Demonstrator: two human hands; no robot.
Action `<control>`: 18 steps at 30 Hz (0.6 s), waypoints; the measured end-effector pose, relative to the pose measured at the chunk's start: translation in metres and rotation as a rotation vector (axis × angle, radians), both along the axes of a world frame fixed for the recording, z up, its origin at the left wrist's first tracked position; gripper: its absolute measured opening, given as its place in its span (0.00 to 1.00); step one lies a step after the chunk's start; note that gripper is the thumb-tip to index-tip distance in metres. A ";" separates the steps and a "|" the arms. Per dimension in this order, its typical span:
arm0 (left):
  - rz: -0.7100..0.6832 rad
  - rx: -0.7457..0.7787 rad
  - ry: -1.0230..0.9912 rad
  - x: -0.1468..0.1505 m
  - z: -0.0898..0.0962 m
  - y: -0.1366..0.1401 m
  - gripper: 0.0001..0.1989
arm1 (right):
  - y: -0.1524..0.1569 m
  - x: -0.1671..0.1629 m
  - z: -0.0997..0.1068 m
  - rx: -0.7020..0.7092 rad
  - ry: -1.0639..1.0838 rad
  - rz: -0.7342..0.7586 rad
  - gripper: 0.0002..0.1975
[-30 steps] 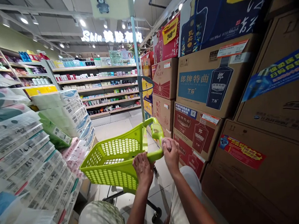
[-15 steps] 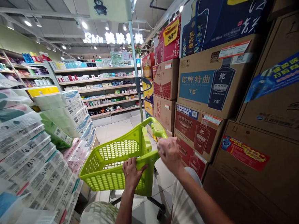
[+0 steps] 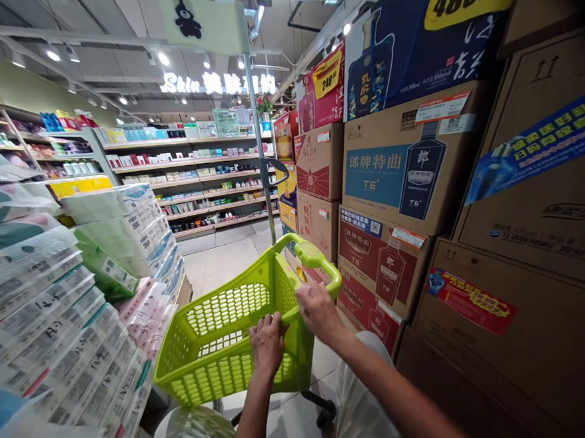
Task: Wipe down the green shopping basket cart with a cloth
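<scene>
A lime-green shopping cart (image 3: 218, 377) with a perforated basket stands close in front of me, turned so its basket points left. My left hand (image 3: 267, 341) is closed over the near rim of the basket, fingers curled inward. Farther right, my right hand (image 3: 319, 310) is wrapped round the cart's near side rail, just below the handle (image 3: 325, 260). The inside of the basket that shows holds nothing. From the cart's back corner rises a metal pole (image 3: 257, 121) with a pale flag (image 3: 203, 18) bearing a dark bear.
Stacked tissue packs (image 3: 43, 310) line the left side. On the right, tall piles of liquor cartons (image 3: 390, 179) stand close to the cart. Shelves of small goods (image 3: 194, 179) cross the far end, beyond a tiled floor (image 3: 215, 254).
The cart has turned slightly, its handle end swinging right and nearer. My left hand has shifted right along with the rim, and my right hand has moved a little left.
</scene>
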State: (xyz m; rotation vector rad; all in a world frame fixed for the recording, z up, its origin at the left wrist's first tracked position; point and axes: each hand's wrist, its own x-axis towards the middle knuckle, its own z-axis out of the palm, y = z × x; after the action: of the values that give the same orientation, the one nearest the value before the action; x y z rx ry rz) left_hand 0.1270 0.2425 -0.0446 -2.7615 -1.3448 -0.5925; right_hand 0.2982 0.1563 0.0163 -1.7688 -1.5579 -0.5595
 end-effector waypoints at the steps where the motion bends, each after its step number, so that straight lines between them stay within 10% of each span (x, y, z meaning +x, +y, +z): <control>1: 0.006 -0.007 0.014 0.001 0.001 -0.001 0.11 | 0.001 -0.001 -0.002 -0.002 -0.046 0.050 0.14; 7: 0.011 -0.032 0.019 0.004 0.003 -0.001 0.11 | -0.002 0.010 -0.020 0.201 0.012 -0.158 0.16; 12: 0.009 -0.025 0.009 0.008 0.003 0.002 0.10 | -0.003 0.003 -0.044 0.306 -0.197 0.101 0.18; 18: -0.011 -0.062 -0.036 0.013 0.000 0.009 0.07 | 0.009 0.005 -0.072 0.501 0.157 -0.161 0.19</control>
State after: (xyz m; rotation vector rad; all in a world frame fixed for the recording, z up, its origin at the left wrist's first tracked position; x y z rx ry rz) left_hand 0.1397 0.2516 -0.0446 -2.8225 -1.3790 -0.6135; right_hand 0.3029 0.1651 -0.0559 -1.5124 -1.0579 -0.7900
